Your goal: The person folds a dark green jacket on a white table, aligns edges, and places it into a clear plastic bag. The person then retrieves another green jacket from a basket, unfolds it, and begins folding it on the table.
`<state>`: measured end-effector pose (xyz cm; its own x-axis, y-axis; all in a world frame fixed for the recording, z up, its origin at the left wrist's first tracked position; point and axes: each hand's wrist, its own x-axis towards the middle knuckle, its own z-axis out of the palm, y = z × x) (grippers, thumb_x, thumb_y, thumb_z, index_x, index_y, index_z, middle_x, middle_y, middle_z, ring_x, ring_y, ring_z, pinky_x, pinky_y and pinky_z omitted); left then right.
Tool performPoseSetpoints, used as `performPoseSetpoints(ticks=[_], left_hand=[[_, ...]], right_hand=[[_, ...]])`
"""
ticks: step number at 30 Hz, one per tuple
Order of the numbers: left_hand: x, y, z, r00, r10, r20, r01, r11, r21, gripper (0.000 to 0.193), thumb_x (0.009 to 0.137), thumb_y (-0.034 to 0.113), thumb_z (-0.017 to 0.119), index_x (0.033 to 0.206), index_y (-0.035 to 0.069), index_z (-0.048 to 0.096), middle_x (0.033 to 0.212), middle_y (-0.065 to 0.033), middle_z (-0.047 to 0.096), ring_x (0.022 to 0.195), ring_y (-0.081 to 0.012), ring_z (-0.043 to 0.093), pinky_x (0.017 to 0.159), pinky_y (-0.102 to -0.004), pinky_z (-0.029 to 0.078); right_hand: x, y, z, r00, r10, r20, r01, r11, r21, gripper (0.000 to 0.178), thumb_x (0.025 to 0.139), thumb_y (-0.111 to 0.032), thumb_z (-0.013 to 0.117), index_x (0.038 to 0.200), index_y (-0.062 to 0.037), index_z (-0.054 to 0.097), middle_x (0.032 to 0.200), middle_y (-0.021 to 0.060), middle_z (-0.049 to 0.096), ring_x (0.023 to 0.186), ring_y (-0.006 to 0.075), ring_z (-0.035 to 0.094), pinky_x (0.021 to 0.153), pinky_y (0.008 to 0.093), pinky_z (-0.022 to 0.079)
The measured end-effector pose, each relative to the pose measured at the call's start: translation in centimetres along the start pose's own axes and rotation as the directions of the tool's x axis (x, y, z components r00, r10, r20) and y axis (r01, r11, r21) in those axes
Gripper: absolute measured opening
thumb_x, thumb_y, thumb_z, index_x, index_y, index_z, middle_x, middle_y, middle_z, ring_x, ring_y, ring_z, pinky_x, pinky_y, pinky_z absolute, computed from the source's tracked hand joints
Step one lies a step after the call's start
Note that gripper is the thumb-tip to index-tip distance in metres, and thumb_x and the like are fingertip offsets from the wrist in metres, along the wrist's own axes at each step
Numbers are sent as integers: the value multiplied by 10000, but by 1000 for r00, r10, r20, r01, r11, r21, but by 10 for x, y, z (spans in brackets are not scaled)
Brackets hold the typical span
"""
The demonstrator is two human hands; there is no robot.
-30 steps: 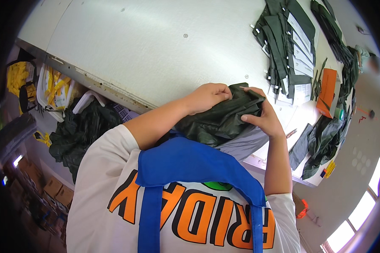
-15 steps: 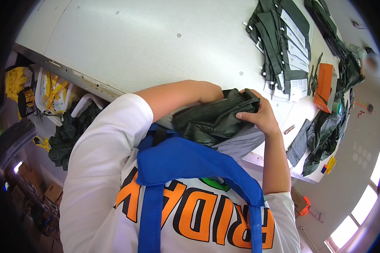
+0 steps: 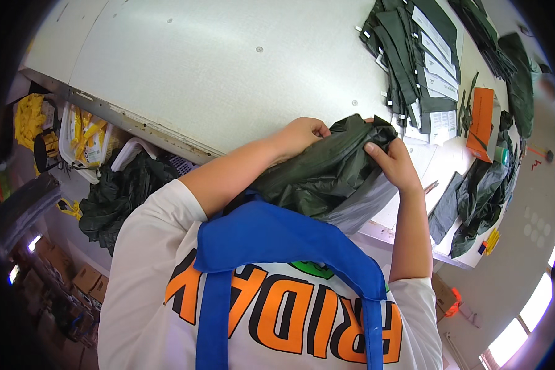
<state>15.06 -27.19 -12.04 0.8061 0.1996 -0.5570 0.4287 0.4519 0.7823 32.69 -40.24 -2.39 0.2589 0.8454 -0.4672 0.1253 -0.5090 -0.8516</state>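
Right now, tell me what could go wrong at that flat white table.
The glossy dark green fabric bundle is bunched at the flat white table's near edge; if the right hand loosens, it might slip.
The small slim tool, its kind unclear, lies near that hand and could get knocked.
A fanned stack of dark green cloth pieces and white paper sheets lies beyond the right hand; a wide sweep may disturb it.

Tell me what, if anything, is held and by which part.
Dark green fabric: the right hand holds its bunched upper-right end; whether the left hand grips it can't be told.
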Motion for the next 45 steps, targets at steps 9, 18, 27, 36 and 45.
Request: performPoseSetpoints(ticks=[9, 18, 27, 36, 45], left_hand=[[-2, -2, -10, 983, 154, -104, -119, 951, 286, 182, 846, 169, 656, 940, 26, 596, 794, -53, 598, 705, -127, 510, 643, -277, 437], [-17, -1, -5, 822, 548, -154, -319, 667, 673, 165, 869, 166, 617, 949, 21, 626, 823, -163, 643, 772, -314, 626, 705, -382, 482], [-17, -3, -4, 920, 328, -217, -185, 847, 498, 164, 859, 157, 620, 924, 7, 624, 783, -149, 648, 714, -225, 620, 674, -337, 483], [-16, -6, -5, 922, 318, -222, -179, 856, 485, 162, 857, 155, 621, 924, 7, 624, 795, -141, 654, 721, -218, 621, 678, -334, 484], [-19, -6, -4, 928, 286, -237, -156, 878, 452, 166, 855, 157, 629, 922, 6, 628, 786, -131, 654, 708, -199, 609, 677, -323, 484]], right_hand=[[8, 4, 17, 957, -209, -200, 201, 978, -61, 622, 827, -180, 714, 1347, -51, 399, 1105, 88, 588, 1021, 197, 561, 910, 310, 441], [11, 21, 7, 935, -348, -67, 353, 932, 85, 251, 912, -120, 595, 1139, -16, 578, 1137, 74, 553, 1030, 162, 534, 895, 282, 420], [5, 29, 13, 819, -541, -192, 523, 841, -140, 216, 915, -202, 592, 1045, -31, 616, 1063, 87, 511, 1049, 199, 475, 935, 310, 359], [8, 7, -1, 920, -388, 57, 368, 904, 216, 356, 694, -11, 647, 1028, -84, 548, 1240, 74, 423, 1156, 192, 397, 1007, 309, 282], [8, 7, 2, 932, -362, -5, 362, 931, -58, 88, 852, -70, 601, 914, -8, 609, 933, 74, 575, 925, 178, 525, 847, 285, 400]])
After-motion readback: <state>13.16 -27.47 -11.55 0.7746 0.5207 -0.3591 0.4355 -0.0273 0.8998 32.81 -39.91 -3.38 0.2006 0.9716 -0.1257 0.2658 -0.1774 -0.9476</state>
